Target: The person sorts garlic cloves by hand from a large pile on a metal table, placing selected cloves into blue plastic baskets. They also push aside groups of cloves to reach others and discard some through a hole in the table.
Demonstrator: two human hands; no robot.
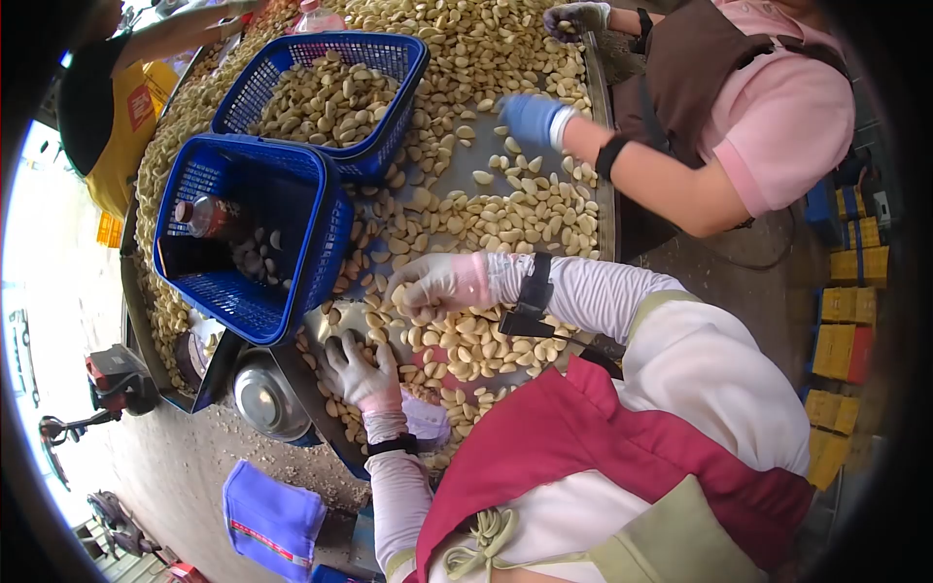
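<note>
My left hand (pixel 362 374), in a pale glove with grey fingers, is open. Its fingers spread over pale oval pieces (pixel 466 350) that look like large seeds or shells, near the metal edge of the table. Farther in, my right hand (pixel 437 286), gloved in white with a pink cuff, is curled low over the table. A pale piece shows at its pinched fingertips. Just beyond my hands stands a blue basket (pixel 330 219) holding a red-capped bottle (pixel 209 217) and a few pieces.
Behind it, another blue basket (pixel 413 73) holds a heap of pieces. A co-worker's blue-gloved hand (pixel 533 119) reaches over the table at right. Another person (pixel 107 126) stands across the table. A metal bowl (pixel 270 398) and purple cloth (pixel 274 515) are at lower left.
</note>
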